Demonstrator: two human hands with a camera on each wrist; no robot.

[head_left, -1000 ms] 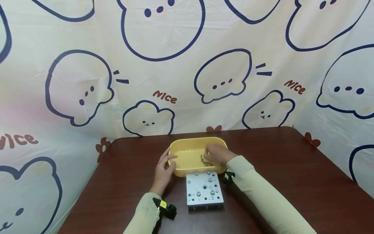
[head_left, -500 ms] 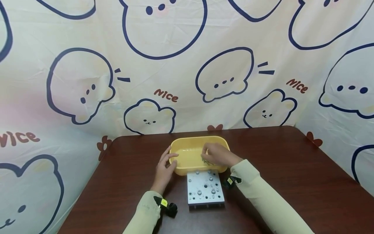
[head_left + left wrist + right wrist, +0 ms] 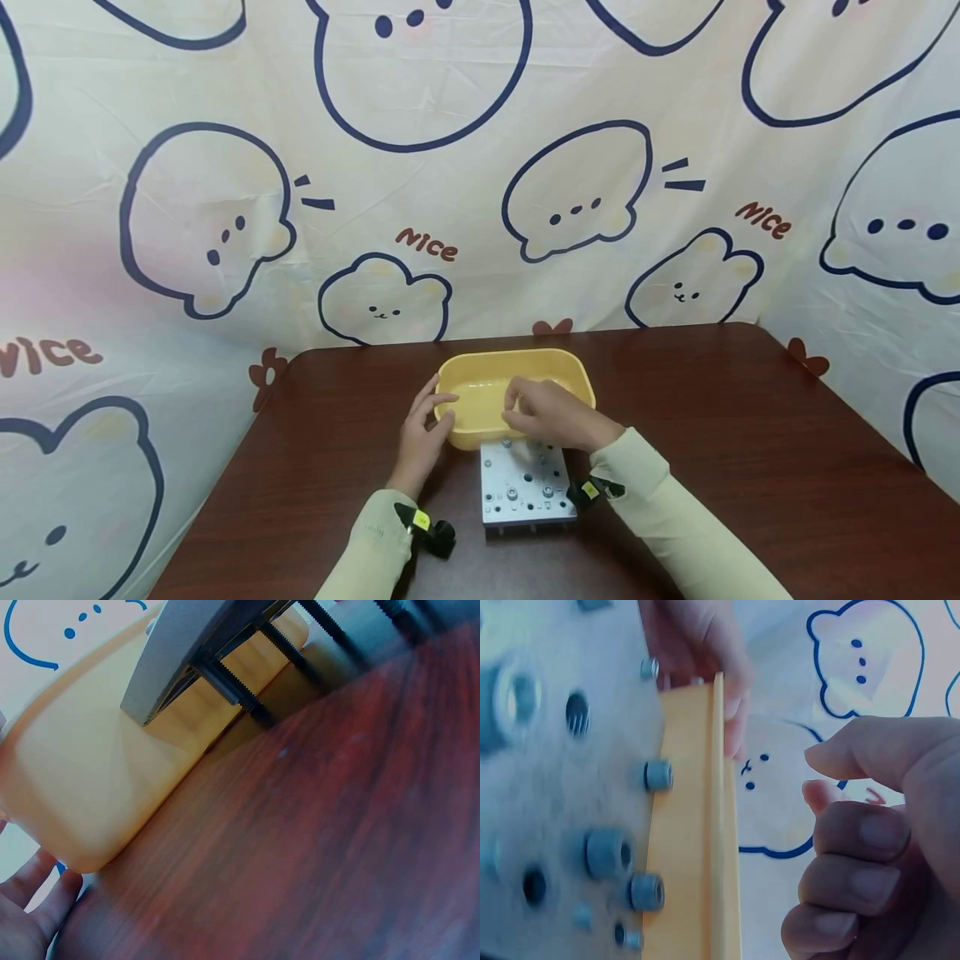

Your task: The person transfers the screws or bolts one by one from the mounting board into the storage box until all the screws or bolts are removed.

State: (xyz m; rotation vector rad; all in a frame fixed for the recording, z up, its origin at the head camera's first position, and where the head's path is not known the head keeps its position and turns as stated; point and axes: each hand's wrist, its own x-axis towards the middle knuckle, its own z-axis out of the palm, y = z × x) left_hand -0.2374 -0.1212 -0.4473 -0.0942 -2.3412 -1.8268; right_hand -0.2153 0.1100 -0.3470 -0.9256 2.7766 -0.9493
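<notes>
My left hand (image 3: pixel 418 435) holds the left end of a yellow plastic tray (image 3: pixel 465 437), one finger bent over the rim and the thumb at the near corner. In the left wrist view, two digits of that left hand (image 3: pixel 34 904) show by the tray's corner. My right hand (image 3: pixel 558 412) is over the tray's near right side. Its fingers (image 3: pixel 851 885) are curled and the thumb lies close to the index fingertip in the right wrist view; I cannot tell whether something small is inside. A metal plate (image 3: pixel 498 479) with socket-head screws (image 3: pixel 607 853) stands before the tray.
Threaded screw shanks (image 3: pixel 225 681) stick out below the plate, which is raised off the dark wooden table (image 3: pixel 337 467). A black wrist camera (image 3: pixel 433 536) sits on the left cuff. Behind the table hangs a curtain (image 3: pixel 480 208) printed with cartoon bears.
My right hand has moved left and toward me, from within the tray to its near edge. The small metal pieces by its fingers are out of sight. My left hand stays at the tray.
</notes>
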